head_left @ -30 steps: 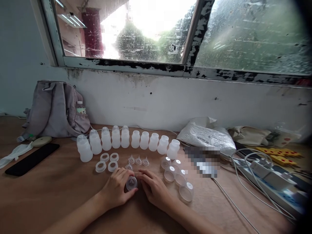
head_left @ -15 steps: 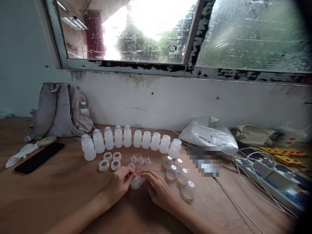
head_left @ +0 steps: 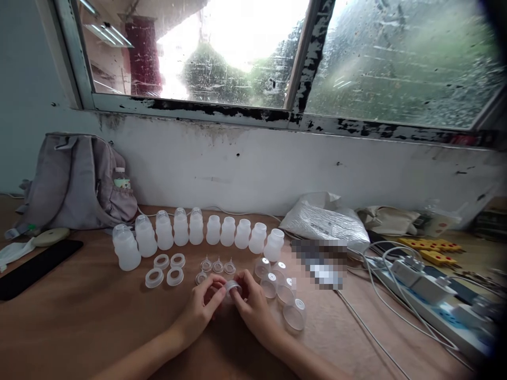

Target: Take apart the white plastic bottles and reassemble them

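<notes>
Between both hands, just above the table, is a translucent baby bottle collar ring point(head_left: 233, 285), tilted. My left hand point(head_left: 208, 301) pinches its left side, and my right hand point(head_left: 249, 298) grips its right side with thumb and fingers. Whether a nipple sits inside the ring is hidden. Just beyond my hands lie several clear silicone nipples point(head_left: 217, 265). To the left are several loose collar rings point(head_left: 175, 276). Several clear domed caps point(head_left: 294, 315) rest to the right of my right hand.
Frosted baby bottles stand in an arc behind: capped bottles point(head_left: 127, 248) left, open-topped bottles point(head_left: 243, 233) right. A grey backpack point(head_left: 75, 179) and black slab point(head_left: 37, 269) lie left. A silver plastic bag point(head_left: 327, 221), power strip point(head_left: 435, 303) and white cables are on the right.
The collar ring has been lifted off the table and tilted, and my right hand has closed on it. The view has turned slightly right.
</notes>
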Available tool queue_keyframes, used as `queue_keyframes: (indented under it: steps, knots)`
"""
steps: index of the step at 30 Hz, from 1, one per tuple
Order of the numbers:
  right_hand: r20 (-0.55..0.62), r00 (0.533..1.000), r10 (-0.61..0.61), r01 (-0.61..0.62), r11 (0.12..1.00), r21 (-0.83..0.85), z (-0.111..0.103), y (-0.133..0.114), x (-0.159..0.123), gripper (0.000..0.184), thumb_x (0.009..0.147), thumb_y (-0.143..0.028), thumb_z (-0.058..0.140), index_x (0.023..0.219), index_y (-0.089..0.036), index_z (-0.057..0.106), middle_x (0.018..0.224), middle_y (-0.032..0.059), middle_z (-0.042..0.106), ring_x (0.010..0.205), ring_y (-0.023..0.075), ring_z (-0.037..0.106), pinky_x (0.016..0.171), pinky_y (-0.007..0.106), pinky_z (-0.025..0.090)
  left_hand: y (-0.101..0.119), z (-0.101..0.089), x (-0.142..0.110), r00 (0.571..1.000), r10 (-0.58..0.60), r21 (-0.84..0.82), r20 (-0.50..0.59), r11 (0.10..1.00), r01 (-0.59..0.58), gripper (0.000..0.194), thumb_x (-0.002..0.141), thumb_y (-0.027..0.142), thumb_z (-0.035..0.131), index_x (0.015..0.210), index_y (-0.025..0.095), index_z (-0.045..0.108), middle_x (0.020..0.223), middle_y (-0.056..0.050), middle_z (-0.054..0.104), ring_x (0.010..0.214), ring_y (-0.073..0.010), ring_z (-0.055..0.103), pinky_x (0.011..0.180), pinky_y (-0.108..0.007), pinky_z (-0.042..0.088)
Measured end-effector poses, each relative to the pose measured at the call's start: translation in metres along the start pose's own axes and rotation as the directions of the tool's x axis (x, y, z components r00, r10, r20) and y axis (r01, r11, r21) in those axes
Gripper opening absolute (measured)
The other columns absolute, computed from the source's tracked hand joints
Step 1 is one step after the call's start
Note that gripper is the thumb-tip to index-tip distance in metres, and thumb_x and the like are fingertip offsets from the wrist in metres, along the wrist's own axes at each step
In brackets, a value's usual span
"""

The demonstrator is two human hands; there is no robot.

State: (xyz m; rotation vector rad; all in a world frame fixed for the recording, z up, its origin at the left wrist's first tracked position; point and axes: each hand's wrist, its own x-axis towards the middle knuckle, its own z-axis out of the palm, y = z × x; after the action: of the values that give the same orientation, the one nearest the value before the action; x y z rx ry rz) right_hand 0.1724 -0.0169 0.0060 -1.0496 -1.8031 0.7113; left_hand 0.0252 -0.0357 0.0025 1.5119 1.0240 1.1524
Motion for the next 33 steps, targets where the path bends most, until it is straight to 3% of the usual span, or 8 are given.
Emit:
queue_keyframes:
  steps: [4, 9, 20, 26, 30, 33]
  knots:
    - [0.012, 0.999, 0.047, -0.047, 0.999, 0.015, 0.001, 0.002, 0.001, 0.009, 0.073, -0.014, 0.046, 0.071, -0.020, 0.039, 0.062, -0.0046, 0.044, 0.055, 0.0097, 0.040, 0.050, 0.021, 0.033, -0.001, -0.003, -0.002, 0.998, 0.020, 0.012, 0.053, 1.000, -0.020, 0.017, 0.079, 0.026, 0.051, 0.094, 0.020, 0.051, 0.077, -0.001, 0.053, 0.060, -0.0098, 0.052, 0.048, -0.018, 0.040]
    - [0.011, 0.996, 0.087, -0.088, 0.994, 0.071, 0.003, 0.002, 0.002, 0.011, 0.070, -0.012, 0.045, 0.072, -0.020, 0.038, 0.063, -0.0054, 0.044, 0.055, 0.0094, 0.040, 0.049, 0.020, 0.032, -0.005, -0.003, 0.002, 0.996, -0.038, -0.054, 0.076, 0.998, 0.042, 0.024, 0.069, 0.013, 0.050, 0.092, 0.020, 0.049, 0.076, 0.001, 0.050, 0.054, -0.0070, 0.050, 0.044, -0.017, 0.037]
    - [-0.011, 0.993, 0.114, -0.113, 0.991, 0.065, 0.007, 0.006, 0.007, 0.016, 0.065, -0.009, 0.044, 0.075, -0.020, 0.039, 0.064, -0.0060, 0.043, 0.055, 0.0091, 0.037, 0.049, 0.019, 0.031, -0.005, -0.003, 0.002, 0.995, -0.067, -0.013, 0.075, 0.998, 0.068, 0.035, 0.061, 0.006, 0.048, 0.093, 0.021, 0.048, 0.075, 0.003, 0.049, 0.049, -0.0054, 0.049, 0.042, -0.016, 0.037]
    - [0.019, 0.991, 0.136, -0.137, 0.980, 0.145, 0.006, 0.012, 0.010, 0.015, 0.070, -0.015, 0.050, 0.079, -0.020, 0.040, 0.062, -0.0066, 0.043, 0.051, 0.0084, 0.038, 0.046, 0.019, 0.032, -0.001, 0.000, 0.001, 0.997, -0.075, -0.123, 0.025, 0.989, 0.078, 0.019, 0.074, 0.025, 0.051, 0.092, 0.020, 0.048, 0.077, 0.002, 0.050, 0.045, -0.0051, 0.049, 0.041, -0.018, 0.036]
    - [0.082, 0.986, 0.146, -0.162, 0.952, 0.259, 0.005, 0.010, 0.010, 0.016, 0.075, -0.027, 0.051, 0.084, -0.020, 0.040, 0.070, -0.0032, 0.047, 0.050, 0.0084, 0.043, 0.043, 0.019, 0.036, -0.005, 0.002, 0.003, 0.990, -0.131, -0.263, -0.048, 0.958, 0.114, 0.035, 0.073, 0.040, 0.056, 0.098, 0.021, 0.039, 0.073, 0.003, 0.050, 0.043, -0.0064, 0.050, 0.038, -0.018, 0.036]
    - [0.074, 0.995, 0.066, -0.080, 0.978, 0.192, 0.006, 0.006, 0.008, 0.016, 0.075, -0.027, 0.052, 0.084, -0.019, 0.042, 0.072, -0.0017, 0.048, 0.055, 0.0095, 0.048, 0.048, 0.020, 0.039, -0.005, 0.002, 0.003, 0.990, -0.137, -0.241, -0.035, 0.963, 0.125, 0.043, 0.070, 0.042, 0.060, 0.100, 0.019, 0.041, 0.073, 0.002, 0.051, 0.042, -0.0057, 0.047, 0.036, -0.017, 0.034]
